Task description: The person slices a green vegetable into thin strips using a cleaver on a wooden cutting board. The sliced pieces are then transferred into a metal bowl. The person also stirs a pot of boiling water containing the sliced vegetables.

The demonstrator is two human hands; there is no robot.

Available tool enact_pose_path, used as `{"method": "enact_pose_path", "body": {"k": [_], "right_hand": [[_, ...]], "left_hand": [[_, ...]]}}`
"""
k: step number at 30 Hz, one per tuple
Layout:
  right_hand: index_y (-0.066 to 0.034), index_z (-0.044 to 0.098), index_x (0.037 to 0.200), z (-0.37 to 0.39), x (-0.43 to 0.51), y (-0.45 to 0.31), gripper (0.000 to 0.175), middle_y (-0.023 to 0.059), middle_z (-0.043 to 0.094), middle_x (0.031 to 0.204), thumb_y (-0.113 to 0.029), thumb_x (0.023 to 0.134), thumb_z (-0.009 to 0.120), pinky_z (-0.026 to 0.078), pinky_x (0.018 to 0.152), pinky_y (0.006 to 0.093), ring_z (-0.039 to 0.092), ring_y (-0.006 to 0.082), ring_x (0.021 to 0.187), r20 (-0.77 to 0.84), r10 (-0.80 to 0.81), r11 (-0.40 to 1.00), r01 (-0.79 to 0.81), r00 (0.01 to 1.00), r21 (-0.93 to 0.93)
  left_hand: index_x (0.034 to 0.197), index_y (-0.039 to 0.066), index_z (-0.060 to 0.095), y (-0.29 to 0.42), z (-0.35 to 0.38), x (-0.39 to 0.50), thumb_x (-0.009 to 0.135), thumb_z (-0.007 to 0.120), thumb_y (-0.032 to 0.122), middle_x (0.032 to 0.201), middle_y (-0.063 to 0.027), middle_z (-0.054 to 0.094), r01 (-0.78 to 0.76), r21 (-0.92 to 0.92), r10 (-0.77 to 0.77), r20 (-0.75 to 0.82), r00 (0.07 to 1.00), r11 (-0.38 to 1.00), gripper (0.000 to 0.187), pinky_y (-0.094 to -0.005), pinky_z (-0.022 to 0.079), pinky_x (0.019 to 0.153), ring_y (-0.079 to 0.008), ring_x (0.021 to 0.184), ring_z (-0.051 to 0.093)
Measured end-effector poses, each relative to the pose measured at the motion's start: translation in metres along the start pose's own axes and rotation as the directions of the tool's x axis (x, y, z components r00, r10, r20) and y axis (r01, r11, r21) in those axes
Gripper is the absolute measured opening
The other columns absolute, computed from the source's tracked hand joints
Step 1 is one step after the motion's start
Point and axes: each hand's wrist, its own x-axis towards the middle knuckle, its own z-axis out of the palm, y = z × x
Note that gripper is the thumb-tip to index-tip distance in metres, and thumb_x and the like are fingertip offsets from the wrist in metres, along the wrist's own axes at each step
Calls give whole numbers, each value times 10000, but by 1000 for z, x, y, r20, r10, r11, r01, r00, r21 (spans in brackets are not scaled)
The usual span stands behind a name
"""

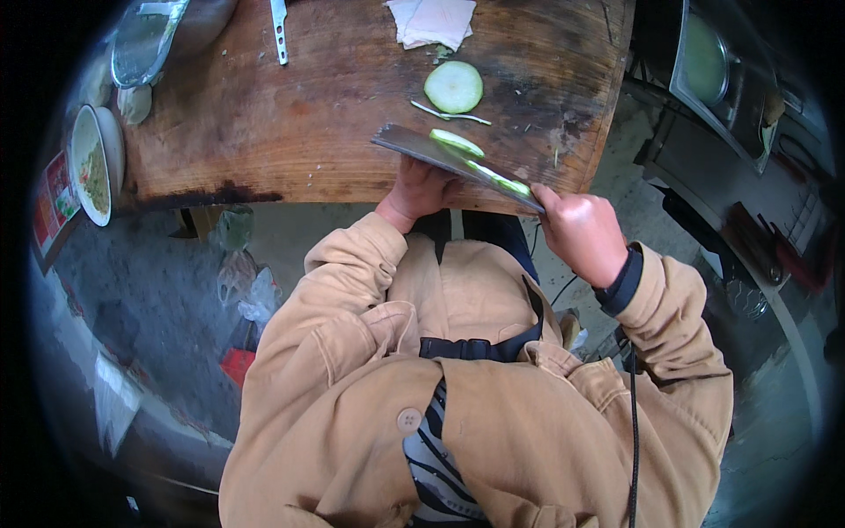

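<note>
My right hand (581,224) grips a broad cleaver (422,146) at its lower right end. The dark blade slants up to the left over the front edge of the wooden table. My left hand (416,191) is at the near side of the blade, its fingers partly hidden, so I cannot tell whether it holds anything. A green-rimmed vegetable slice (457,142) and further green-edged pieces (505,179) show along the blade's far side. Beyond them, a round pale-green vegetable slice (453,87) lies flat, with thin white-green strips (455,117) just in front of it.
On the wooden table (317,132) lie pale folded sheets (432,23) and a small knife with a holed blade (280,33). A white bowl of chopped food (92,165) and a clear container (146,46) stand left. Plastic bags (257,290) are below; a metal-edged unit (719,165) stands right.
</note>
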Motion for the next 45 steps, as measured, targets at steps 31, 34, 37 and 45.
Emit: {"method": "enact_pose_path", "body": {"k": [31, 34, 37, 45], "right_hand": [[-48, 640, 1028, -15, -37, 3, 242, 112, 611, 617, -66, 789, 608, 494, 482, 382, 636, 289, 563, -65, -48, 996, 43, 997, -72], [-49, 641, 1024, -14, -37, 3, 237, 115, 611, 619, -65, 789, 609, 496, 483, 382, 634, 287, 557, -69, -44, 996, 38, 997, -84], [-48, 636, 989, -9, -29, 2, 207, 119, 612, 619, -61, 785, 604, 498, 486, 390, 634, 294, 557, -66, -30, 998, 26, 997, -49], [-30, 608, 884, 16, 19, -3, 119, 144, 609, 604, -43, 769, 584, 508, 492, 416, 634, 332, 553, -83, -41, 999, 40, 996, -13]], "left_hand": [[1174, 100, 645, -8, 4, -20, 690, 760, 78, 1200, -127, 563, 108, -196, -90, 97, 991, 975, 498, -483, 436, 991, -386, 1099, 549], [1174, 99, 643, -6, 3, -19, 686, 753, 72, 1214, -127, 563, 114, -179, -99, 93, 991, 977, 501, -485, 439, 983, -385, 1093, 557], [1176, 106, 640, -4, 2, -18, 693, 751, 100, 1247, -136, 550, 155, -169, -131, 147, 980, 973, 495, -496, 421, 995, -384, 1135, 538], [1167, 153, 642, 4, -6, -5, 803, 717, 230, 1247, -141, 539, 46, -44, -45, 15, 999, 998, 380, -515, 390, 1016, -378, 1176, 514]]}}
